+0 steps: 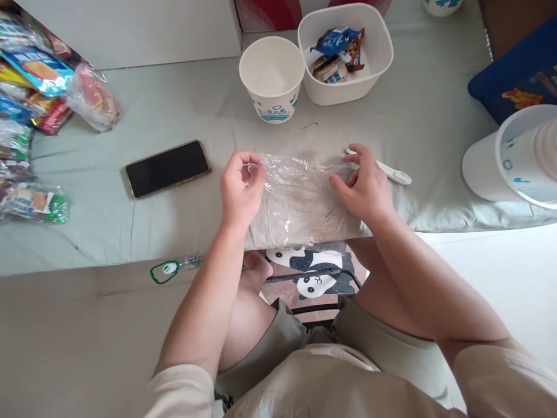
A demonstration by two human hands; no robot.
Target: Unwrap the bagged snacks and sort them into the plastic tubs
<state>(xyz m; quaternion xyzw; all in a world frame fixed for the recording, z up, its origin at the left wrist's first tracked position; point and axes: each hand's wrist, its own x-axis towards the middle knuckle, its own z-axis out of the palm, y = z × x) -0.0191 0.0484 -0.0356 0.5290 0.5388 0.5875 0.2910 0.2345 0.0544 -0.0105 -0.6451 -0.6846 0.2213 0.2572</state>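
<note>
A clear, thin plastic bag (300,197) lies spread on the cloth in front of me, its lower edge at the table's front edge. My left hand (243,186) pinches the bag's upper left corner between thumb and fingers. At the bag's right side rests my right hand (365,183), thumb and fingers apart; whether its fingertips touch the film I cannot tell. Partly under that hand lies a slim white tool (395,173), perhaps a small cutter, with both ends showing.
Beyond the bag stand a paper cup (274,104) and a white tub (348,93) holding wrapped snacks (335,42). A phone (167,168) lies left, near piled packaged snacks (41,72). At right are a white bin (483,168) with cups inside and a dark blue item (513,75).
</note>
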